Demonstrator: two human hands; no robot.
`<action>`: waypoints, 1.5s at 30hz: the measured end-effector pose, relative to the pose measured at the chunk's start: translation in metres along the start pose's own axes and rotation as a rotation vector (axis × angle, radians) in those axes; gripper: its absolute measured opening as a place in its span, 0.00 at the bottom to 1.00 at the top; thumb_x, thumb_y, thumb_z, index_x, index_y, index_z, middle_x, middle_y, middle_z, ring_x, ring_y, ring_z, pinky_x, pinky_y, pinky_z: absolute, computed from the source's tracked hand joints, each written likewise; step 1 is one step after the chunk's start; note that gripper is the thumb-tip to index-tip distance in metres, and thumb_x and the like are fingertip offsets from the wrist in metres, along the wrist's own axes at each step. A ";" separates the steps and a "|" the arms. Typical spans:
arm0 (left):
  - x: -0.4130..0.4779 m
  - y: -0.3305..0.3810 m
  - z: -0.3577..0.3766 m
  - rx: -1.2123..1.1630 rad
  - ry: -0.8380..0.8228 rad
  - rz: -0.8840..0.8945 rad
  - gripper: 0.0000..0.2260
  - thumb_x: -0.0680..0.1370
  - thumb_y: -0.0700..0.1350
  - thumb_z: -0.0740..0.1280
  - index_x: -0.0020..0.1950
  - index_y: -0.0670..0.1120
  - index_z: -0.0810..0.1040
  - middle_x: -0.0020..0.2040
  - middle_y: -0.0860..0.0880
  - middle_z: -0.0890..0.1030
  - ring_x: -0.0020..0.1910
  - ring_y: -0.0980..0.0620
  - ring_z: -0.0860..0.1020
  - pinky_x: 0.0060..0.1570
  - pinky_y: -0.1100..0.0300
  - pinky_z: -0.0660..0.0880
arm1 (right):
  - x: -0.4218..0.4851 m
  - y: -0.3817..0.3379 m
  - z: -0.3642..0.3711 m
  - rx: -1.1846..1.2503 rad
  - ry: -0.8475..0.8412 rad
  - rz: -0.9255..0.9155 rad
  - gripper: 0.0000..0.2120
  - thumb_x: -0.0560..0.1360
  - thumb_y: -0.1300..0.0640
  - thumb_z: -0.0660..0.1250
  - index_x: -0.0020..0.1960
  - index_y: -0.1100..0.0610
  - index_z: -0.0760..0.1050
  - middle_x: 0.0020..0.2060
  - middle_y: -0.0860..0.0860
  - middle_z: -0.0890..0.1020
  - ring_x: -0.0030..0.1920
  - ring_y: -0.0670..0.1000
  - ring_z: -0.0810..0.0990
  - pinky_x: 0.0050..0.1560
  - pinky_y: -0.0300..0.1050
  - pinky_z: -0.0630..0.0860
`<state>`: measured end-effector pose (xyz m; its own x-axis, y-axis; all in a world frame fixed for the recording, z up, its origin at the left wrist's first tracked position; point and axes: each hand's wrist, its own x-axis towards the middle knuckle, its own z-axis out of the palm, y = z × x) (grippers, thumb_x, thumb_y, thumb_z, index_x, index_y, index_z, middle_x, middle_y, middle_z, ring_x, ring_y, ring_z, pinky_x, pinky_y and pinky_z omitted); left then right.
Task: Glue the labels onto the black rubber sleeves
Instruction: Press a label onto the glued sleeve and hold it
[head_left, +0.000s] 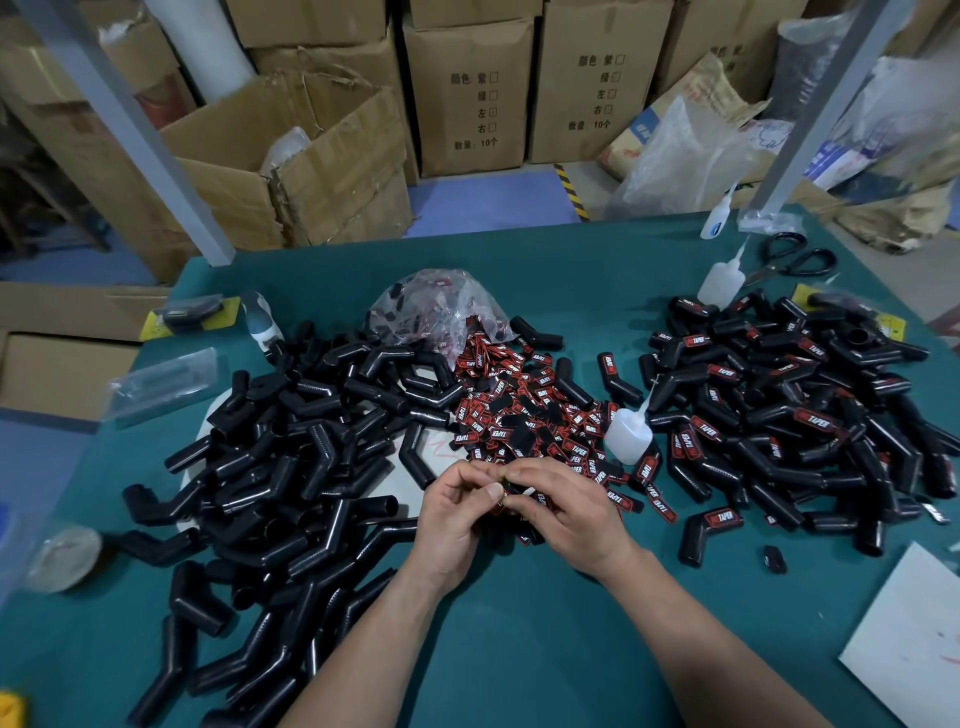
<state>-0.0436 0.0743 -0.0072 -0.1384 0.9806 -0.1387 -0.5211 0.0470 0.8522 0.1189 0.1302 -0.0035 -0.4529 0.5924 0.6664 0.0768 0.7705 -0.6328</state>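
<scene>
Two hands meet at the near edge of the label pile (524, 410): left hand (451, 519) and right hand (569, 517) both pinch one small label (511, 496) between them. Bare black rubber sleeves (311, 441) lie heaped left, labelled sleeves (779, 410) right, a glue bottle (626, 435) beside the pile

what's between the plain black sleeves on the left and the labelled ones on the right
In the head view, a heap of labels spilling from a plastic bag, with a glue bottle at its right edge.
</scene>
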 end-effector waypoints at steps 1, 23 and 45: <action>0.000 0.000 0.000 0.001 -0.003 0.004 0.15 0.68 0.44 0.76 0.45 0.37 0.75 0.47 0.46 0.84 0.47 0.51 0.82 0.49 0.58 0.79 | 0.000 0.000 0.000 -0.001 0.000 -0.001 0.17 0.78 0.62 0.72 0.64 0.57 0.75 0.57 0.54 0.82 0.58 0.52 0.82 0.58 0.50 0.80; -0.002 0.003 0.003 -0.060 -0.020 0.000 0.05 0.73 0.45 0.73 0.42 0.44 0.83 0.49 0.44 0.82 0.41 0.49 0.79 0.36 0.58 0.76 | 0.004 -0.006 -0.002 -0.077 -0.076 -0.050 0.14 0.78 0.66 0.71 0.63 0.60 0.77 0.56 0.59 0.80 0.57 0.51 0.81 0.58 0.47 0.79; 0.001 0.000 0.002 -0.052 0.133 0.181 0.21 0.69 0.39 0.79 0.60 0.52 0.84 0.50 0.42 0.87 0.49 0.49 0.86 0.46 0.57 0.83 | 0.006 -0.014 0.005 0.152 0.172 0.429 0.05 0.74 0.67 0.74 0.47 0.59 0.83 0.47 0.51 0.83 0.50 0.47 0.83 0.52 0.37 0.77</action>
<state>-0.0425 0.0755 -0.0064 -0.3415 0.9384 -0.0535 -0.5197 -0.1411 0.8426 0.1105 0.1220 0.0071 -0.2546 0.8891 0.3804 0.0881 0.4131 -0.9064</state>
